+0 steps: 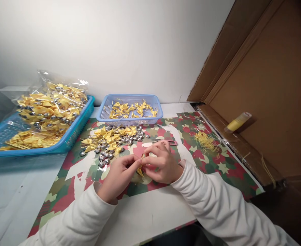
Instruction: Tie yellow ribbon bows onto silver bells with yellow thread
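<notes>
bare mat (212, 171) right of the hands; bow pile (112, 140) and small basket (130, 109) block ahead.

No text, label, brand, number or sign can be read anywhere; the mat's print is only a pattern.

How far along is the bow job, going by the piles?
Done, apparently: bows with beads fill the clear bag in the big blue tray. In hand: left hand and right hand pinch one yellow bow between them. Left: a loose pile of bows and silver beads on the mat, plus more bows in the small basket.
</notes>
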Motion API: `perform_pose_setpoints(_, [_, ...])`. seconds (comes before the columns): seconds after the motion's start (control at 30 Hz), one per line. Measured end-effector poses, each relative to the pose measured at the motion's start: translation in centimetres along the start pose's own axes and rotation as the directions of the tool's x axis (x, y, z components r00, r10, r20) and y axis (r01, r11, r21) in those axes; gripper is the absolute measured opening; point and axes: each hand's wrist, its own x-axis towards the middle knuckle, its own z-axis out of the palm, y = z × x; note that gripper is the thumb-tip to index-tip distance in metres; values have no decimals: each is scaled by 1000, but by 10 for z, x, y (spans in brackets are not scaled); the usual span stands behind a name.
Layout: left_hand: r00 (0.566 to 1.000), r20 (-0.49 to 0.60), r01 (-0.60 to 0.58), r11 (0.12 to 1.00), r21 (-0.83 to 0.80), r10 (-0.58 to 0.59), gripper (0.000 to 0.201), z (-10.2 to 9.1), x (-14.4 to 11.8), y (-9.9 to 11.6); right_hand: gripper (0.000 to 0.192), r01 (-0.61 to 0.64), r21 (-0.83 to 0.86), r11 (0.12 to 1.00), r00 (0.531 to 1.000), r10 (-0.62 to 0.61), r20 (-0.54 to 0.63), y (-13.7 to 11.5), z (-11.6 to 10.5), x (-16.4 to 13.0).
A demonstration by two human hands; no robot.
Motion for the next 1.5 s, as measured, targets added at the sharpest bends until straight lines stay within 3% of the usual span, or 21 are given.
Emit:
perform_pose_setpoints(0.33, [999, -8, 37, 999, 4, -37, 33, 1, 0, 0, 16, 74, -48, 996, 997, -75, -17, 1, 3, 0])
perform_pose_setpoints(0.5, [1000, -15, 9, 1000, 18, -9, 35, 0, 2, -1, 16, 57, -67, 996, 997, -61, -50, 0, 0, 1])
perform_pose_setpoints(0.63, [997, -56, 51, 999, -8, -52, 34, -1, 3, -2, 14, 34, -93, 995, 994, -43, -97, 3, 0, 1])
perform_pose_setpoints(0.8, [995, -72, 62, 997, -52, -66, 31, -1, 2, -4, 15, -50, -123, 991, 999, 47, -23, 4, 0, 1])
perform_pose_setpoints(1.1, [997, -56, 54, 998, -36, -56, 28, 1, 4, -5, 13, -246, 151, 957, 966, 255, -39, -6, -2, 3])
perform_pose_setpoints(1.5, [996, -23, 83, 980, -183, -89, 24, 0, 4, 0, 13, -300, 182, 937, 951, 307, -16, -12, -3, 6])
